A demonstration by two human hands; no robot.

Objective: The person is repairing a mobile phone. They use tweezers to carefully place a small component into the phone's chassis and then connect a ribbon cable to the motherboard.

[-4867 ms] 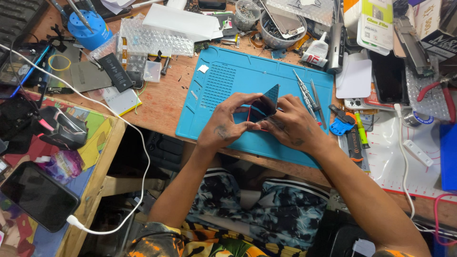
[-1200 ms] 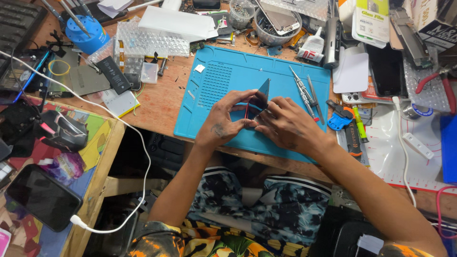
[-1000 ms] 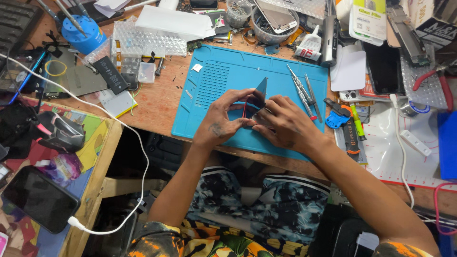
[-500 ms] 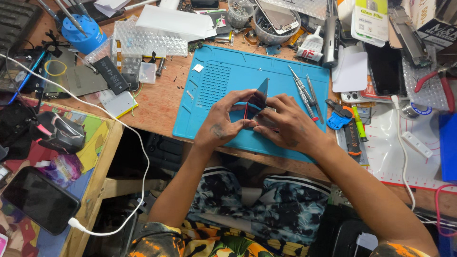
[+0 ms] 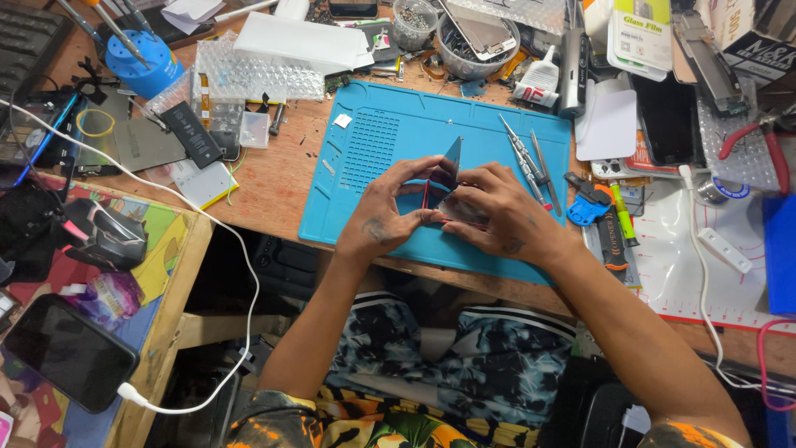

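Observation:
Both my hands meet over the blue work mat (image 5: 390,141) and grip a small dark phone (image 5: 441,178) that is partly opened, its thin screen panel standing up at an angle. My left hand (image 5: 388,209) holds the phone's left edge with thumb and fingers. My right hand (image 5: 497,211) covers the phone's right side and lower body. Most of the phone is hidden under my fingers.
Screwdrivers and tweezers (image 5: 522,158) lie on the mat's right. A blue tool holder (image 5: 137,62), a battery (image 5: 195,133), bubble wrap (image 5: 261,79) and bowls of parts (image 5: 477,41) crowd the desk. A white cable (image 5: 191,207) runs to a phone (image 5: 66,353) at lower left. Red pliers (image 5: 767,137) lie right.
My hands stay together on the phone over the mat. The screen panel stands slightly more upright than a second ago; otherwise only small finger shifts.

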